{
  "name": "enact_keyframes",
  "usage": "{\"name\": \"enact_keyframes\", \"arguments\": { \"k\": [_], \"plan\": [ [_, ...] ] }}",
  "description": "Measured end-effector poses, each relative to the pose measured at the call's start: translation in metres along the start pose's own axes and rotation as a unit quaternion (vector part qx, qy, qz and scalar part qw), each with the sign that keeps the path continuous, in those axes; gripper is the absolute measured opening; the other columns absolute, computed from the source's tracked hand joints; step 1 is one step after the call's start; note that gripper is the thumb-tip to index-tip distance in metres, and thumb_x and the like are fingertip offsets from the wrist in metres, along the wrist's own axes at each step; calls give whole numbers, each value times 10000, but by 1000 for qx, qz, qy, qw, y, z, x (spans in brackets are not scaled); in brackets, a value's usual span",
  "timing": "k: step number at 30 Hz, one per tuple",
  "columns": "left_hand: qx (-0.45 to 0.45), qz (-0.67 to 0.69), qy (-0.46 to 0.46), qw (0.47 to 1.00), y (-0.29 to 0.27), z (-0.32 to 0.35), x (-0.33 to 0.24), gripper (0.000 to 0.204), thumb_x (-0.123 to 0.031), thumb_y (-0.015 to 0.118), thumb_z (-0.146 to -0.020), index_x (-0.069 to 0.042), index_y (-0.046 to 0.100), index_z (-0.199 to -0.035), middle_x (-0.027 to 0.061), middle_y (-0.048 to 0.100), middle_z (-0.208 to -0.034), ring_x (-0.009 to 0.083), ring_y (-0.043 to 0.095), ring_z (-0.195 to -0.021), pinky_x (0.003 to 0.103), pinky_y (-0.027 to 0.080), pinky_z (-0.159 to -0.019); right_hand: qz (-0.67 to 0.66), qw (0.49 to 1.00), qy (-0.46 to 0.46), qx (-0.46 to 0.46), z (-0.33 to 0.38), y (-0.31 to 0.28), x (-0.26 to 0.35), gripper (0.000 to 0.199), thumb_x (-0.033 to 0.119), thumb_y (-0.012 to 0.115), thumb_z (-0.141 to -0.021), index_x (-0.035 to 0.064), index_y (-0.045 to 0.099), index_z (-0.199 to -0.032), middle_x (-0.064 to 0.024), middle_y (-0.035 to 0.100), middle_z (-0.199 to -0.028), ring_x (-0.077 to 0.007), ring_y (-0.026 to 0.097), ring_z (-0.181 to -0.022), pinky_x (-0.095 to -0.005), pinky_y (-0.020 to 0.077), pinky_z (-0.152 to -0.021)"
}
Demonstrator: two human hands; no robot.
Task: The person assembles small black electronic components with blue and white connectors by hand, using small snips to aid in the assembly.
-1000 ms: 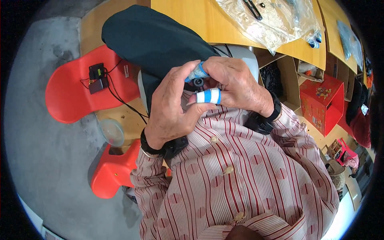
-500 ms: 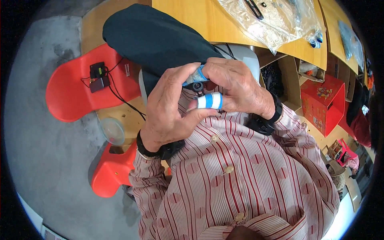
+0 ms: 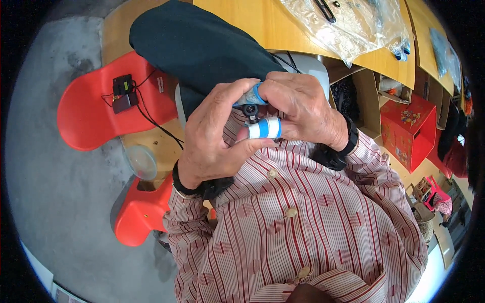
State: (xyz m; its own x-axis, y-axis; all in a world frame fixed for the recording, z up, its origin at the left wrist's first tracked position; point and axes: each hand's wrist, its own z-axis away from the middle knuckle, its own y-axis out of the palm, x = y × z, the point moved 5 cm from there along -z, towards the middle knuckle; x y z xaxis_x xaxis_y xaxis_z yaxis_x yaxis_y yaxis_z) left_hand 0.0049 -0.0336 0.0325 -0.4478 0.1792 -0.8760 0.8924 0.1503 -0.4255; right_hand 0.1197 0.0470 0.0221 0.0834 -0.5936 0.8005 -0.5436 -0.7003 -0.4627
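Observation:
In front of my shirt, my right hand pinches a small black part with a round, ring-like end between thumb and index finger. A blue-and-white striped finger sleeve covers that thumb, and a bluish sleeve wraps the index finger. Curled in from the other side, my left hand has its index finger along the upper sleeve and its thumb under the striped one. Its fingers close round the same spot; whether they touch the black part is hidden.
A wooden table holds clear plastic bags and a long black piece. On the left, a red chair carries a black device with cables. Cardboard boxes and a red box stand at right.
The black part has tilted slightly between the fingers and shows a little more of its length. Both hands stay in nearly the same place and grip.

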Motion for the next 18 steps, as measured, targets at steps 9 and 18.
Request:
{"name": "enact_keyframes", "arguments": {
  "k": [9, 18],
  "plan": [
    [28, -2, -19, 999, -1, 4, 8, 749, -308, 835, -608, 28, 511, -1194, 149, 597, -1062, 247, 597, -949, 327, 462, -844, -5, 1000, 21, 17, -3, 1, 1, 278, 170, 711, -663, 41, 513, -808, -81, 501, -642, -283, 539, -609, -373, 433, -539],
    [16, -8, 4, 1000, -2, -2, 2, 620, -148, 788, -626, 35, 539, -1164, 182, 612, -1010, 306, 618, -896, 343, 493, -790, -18, 999, 26, -3, -3, 2, -2, 281, 185, 708, -674, 46, 484, -772, -78, 480, -623, -282, 525, -602, -371, 415, -529]
  ]
}}
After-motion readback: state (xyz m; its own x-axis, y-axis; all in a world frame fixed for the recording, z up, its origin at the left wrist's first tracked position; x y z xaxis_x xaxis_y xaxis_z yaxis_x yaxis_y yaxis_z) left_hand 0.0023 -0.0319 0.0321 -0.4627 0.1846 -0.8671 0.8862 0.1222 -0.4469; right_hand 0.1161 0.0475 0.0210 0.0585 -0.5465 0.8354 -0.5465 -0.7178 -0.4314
